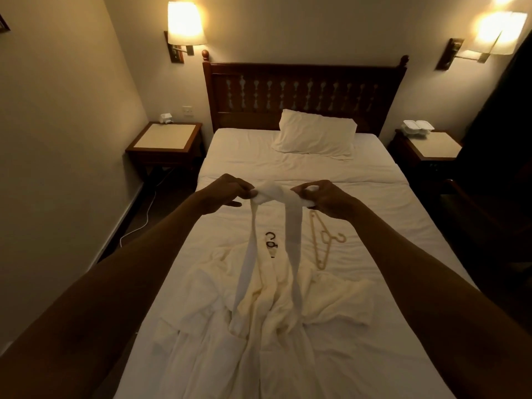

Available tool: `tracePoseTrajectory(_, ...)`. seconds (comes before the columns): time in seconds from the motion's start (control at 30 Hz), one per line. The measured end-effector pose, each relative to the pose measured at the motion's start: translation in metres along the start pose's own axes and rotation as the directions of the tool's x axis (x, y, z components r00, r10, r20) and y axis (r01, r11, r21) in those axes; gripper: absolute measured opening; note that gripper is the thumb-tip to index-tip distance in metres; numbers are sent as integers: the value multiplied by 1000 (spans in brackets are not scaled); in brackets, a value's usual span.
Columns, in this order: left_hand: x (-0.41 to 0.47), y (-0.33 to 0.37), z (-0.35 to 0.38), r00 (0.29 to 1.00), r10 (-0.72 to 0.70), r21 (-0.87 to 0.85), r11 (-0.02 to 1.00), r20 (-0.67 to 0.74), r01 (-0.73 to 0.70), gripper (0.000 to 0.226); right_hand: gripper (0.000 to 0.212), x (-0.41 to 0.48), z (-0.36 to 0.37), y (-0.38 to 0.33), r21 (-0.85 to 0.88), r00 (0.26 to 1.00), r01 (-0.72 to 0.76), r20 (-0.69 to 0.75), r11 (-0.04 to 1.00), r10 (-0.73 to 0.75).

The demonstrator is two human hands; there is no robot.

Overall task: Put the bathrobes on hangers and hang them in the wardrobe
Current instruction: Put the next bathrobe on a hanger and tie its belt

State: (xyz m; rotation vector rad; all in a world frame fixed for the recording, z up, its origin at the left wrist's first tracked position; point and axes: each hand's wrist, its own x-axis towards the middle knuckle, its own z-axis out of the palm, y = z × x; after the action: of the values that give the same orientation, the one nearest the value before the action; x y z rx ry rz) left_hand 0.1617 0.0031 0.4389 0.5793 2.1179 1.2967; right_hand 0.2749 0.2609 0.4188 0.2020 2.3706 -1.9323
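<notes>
A cream bathrobe lies crumpled on the bed in front of me. Its white belt is raised above the robe, knotted at the top, with both ends hanging down to the robe. My left hand pinches the left side of the knot. My right hand grips the right side. A dark hanger hook sticks out at the robe's collar; the rest of that hanger is hidden. A beige hanger lies flat on the sheet to the right of the belt.
A pillow lies at the wooden headboard. Bedside tables stand at the left and at the right, the right one bearing white containers. A white cable runs along the floor at left. Dark furniture fills the right edge.
</notes>
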Motion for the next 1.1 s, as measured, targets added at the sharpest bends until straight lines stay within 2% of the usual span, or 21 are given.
tracePoseTrajectory(0.07, -10, -17, -8, 997, -73, -138, 988, -23, 69, 12, 23, -7, -4, 13, -58, 993, -26, -117, 998, 20)
tracePoseTrajectory(0.13, -17, -41, -21, 981, -182, -333, 931, -70, 149, 13, 20, -14, -9, 29, -158, 956, -166, -268, 973, 119)
tracePoseTrajectory(0.2, -23, -69, -31, 954, -279, -451, 869, -109, 203, 15, 26, -22, -11, 52, -193, 893, -308, -397, 932, 212)
tracePoseTrajectory(0.27, -26, -97, -37, 922, -348, -518, 827, -170, 217, 15, 21, -31, -8, 81, -176, 824, -364, -519, 915, 228)
tracePoseTrajectory(0.37, -32, -144, -43, 857, -434, -573, 791, -276, 216, 16, 20, -49, 7, 127, -112, 679, -492, -670, 863, 301)
tracePoseTrajectory(0.43, -38, -179, -41, 819, -493, -544, 791, -294, 281, 17, 23, -62, 26, 152, -41, 607, -566, -697, 824, 382)
tracePoseTrajectory(0.6, -61, -265, -7, 774, -562, -431, 799, -291, 419, 21, 21, -93, 85, 220, 4, 542, -636, -709, 772, 450)
tracePoseTrajectory(0.83, -93, -372, 52, 731, -631, -301, 773, -262, 559, 20, 23, -145, 158, 317, 78, 394, -739, -756, 670, 523)
tracePoseTrajectory(0.97, -120, -426, 85, 699, -685, -146, 728, -206, 670, 23, 21, -182, 177, 366, 61, 369, -813, -715, 579, 593)
tracePoseTrajectory(1.1, -138, -466, 112, 703, -707, 145, 690, -80, 710, 23, 19, -202, 184, 403, -57, 377, -882, -678, 467, 630)
